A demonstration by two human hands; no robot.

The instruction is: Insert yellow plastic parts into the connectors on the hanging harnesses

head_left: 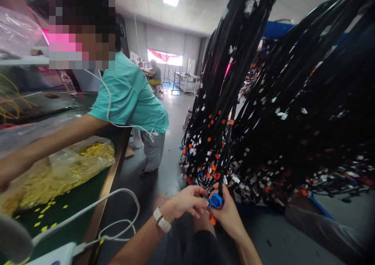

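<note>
My left hand (187, 201), a white watch on its wrist, pinches the left side of a small blue plastic connector (215, 200). My right hand (227, 212) grips the same connector from the right, with an orange clip (212, 219) showing under its palm. A black cable runs up from the connector into a big hanging mass of black wire harnesses (263, 101) dotted with white, orange and red connectors. Both hands sit low, just in front of the harness bundle.
A co-worker in a teal shirt (131, 97) leans over a green workbench (73, 202) at the left, an arm stretched across a clear bag of yellow parts (58, 171). White cables (117, 218) lie over the bench's edge. Grey floor runs back to another seated person (154, 75).
</note>
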